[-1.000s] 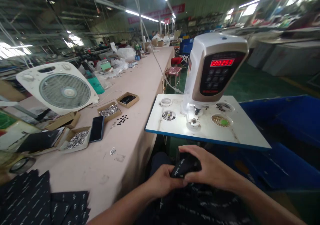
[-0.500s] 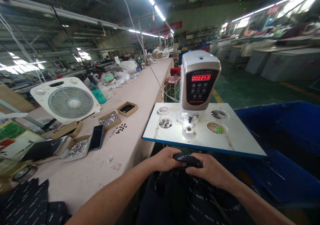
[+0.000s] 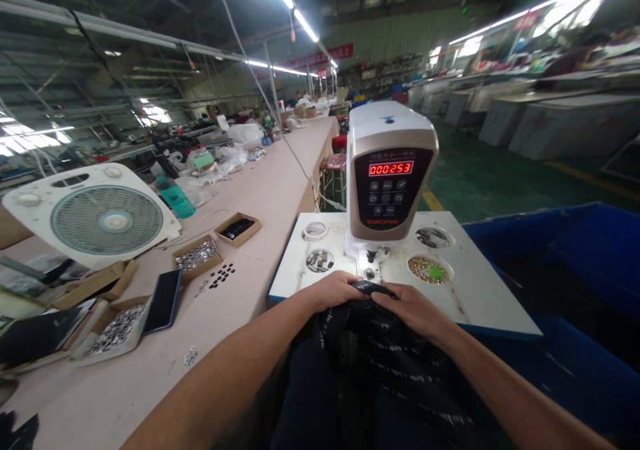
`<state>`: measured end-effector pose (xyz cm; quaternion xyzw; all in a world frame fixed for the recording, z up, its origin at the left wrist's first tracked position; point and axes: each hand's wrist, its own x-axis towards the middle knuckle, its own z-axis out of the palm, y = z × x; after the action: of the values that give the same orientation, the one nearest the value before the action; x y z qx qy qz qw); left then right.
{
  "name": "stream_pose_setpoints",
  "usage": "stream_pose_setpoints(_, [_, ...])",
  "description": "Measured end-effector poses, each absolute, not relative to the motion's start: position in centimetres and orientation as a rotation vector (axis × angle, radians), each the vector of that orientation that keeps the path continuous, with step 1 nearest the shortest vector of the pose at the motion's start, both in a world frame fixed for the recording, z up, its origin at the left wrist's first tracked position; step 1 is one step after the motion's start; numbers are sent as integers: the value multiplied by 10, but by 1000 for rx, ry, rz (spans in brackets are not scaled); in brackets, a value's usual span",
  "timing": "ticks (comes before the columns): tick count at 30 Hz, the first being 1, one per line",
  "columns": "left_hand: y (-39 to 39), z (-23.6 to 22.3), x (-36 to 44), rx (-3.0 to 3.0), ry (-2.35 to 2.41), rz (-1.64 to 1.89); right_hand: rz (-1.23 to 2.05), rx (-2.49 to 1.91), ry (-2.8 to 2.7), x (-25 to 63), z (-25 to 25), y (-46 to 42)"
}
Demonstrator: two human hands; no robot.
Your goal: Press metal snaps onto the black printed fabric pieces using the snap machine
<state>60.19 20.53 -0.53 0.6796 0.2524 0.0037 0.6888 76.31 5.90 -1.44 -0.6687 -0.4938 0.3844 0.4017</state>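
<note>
Dark fabric with white lettering (image 3: 400, 363) hangs down over my lap, its upper edge bunched between both hands. My left hand (image 3: 340, 290) grips that edge from the left, fingers closed. From the right, my right hand (image 3: 407, 303) pinches the same edge. Both hands are at the front of the snap-fastening machine (image 3: 393, 177), whose red display reads 000253. The held edge lies just in front of the machine's lower die (image 3: 370, 273), below the upper punch. White machine tabletop (image 3: 480, 297) extends around it, with round wells of small metal parts.
On the long table (image 3: 240, 290) at left are a box of silver snap parts (image 3: 117, 330), a phone (image 3: 163, 300), small cartons, loose black snaps (image 3: 221, 275) and a white fan (image 3: 113, 220). A blue bin (image 3: 590, 257) stands at right.
Both hands have carried the fabric edge forward and up, from in front of the machine tabletop to the lower die. The view has shifted closer to the machine.
</note>
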Motion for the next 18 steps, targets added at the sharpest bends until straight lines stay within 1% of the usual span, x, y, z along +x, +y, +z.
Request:
stream_pose_setpoints(6, [223, -9, 619, 1441, 541, -37, 992, -1731, -1147, 777, -17, 78])
stream_pose_setpoints(18, [242, -6, 643, 1653, 637, 41, 804, -1951, -1251, 795, -5, 106])
